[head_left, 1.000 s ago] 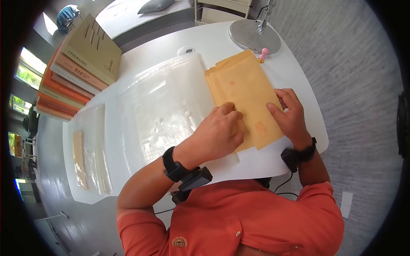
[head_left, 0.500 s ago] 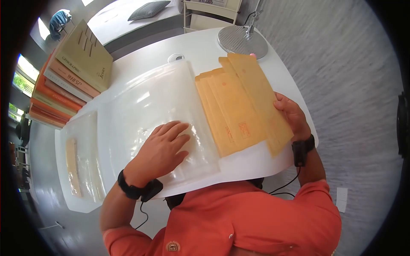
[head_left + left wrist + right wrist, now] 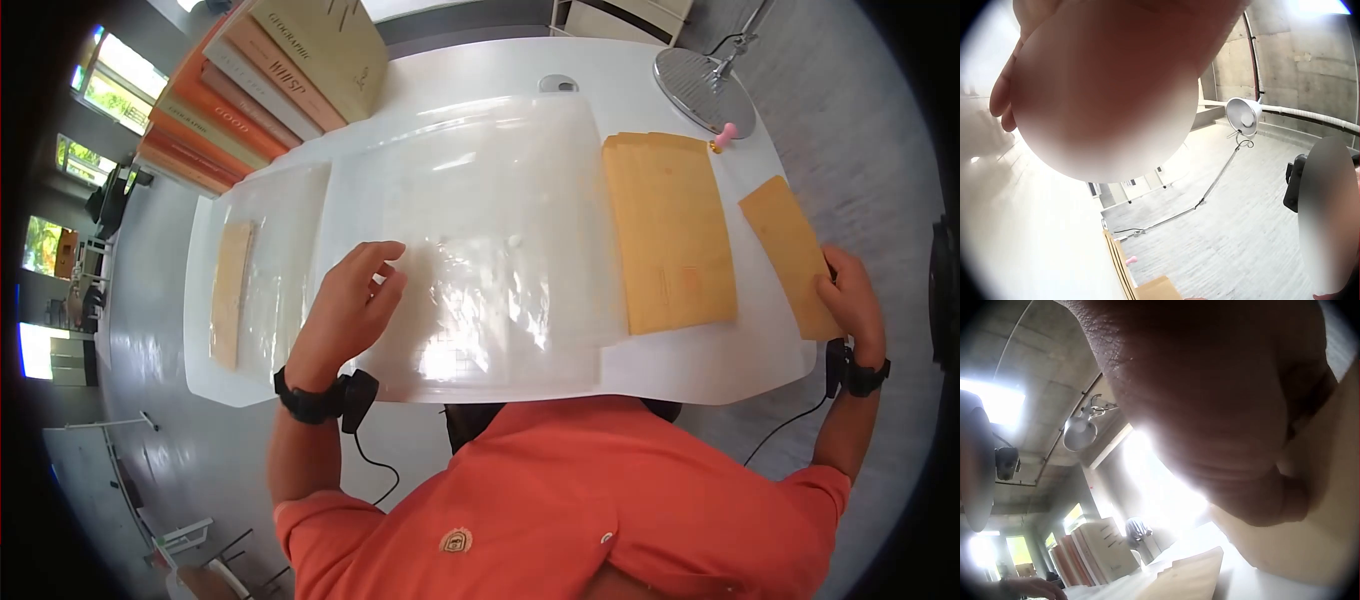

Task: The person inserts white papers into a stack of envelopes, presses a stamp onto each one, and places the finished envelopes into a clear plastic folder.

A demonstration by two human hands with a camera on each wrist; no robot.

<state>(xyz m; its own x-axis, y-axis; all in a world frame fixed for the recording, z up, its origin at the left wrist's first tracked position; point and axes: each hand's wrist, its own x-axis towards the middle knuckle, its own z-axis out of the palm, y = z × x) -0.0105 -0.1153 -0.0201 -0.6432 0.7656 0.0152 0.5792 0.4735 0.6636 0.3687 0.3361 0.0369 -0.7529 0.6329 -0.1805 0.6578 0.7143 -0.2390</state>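
Note:
At the right side of the table my right hand (image 3: 850,295) pinches a single tan paper envelope (image 3: 785,245) by its outer edge, thumb on top. In the right wrist view that envelope (image 3: 1329,519) fills the lower right beside the thumb. A neat stack of the same tan envelopes (image 3: 675,230) lies to its left, with small red print on the top one. My left hand (image 3: 355,310), fingers loosely bent and holding nothing, is over the left edge of a large clear plastic bag pile (image 3: 480,200). Farther left lies a narrower clear plastic bag (image 3: 285,240) with a beige strip (image 3: 232,295).
A row of books (image 3: 270,90) stands at the table's back left. The lamp's round metal base (image 3: 705,90) is at the back right, with a pink pushpin-shaped object (image 3: 727,134) in front. A cable-hole cover (image 3: 558,84) sits at the back edge.
My left hand left the envelopes and moved left across the plastic bags. My right hand drew one envelope off the stack to the right. The head view has turned left.

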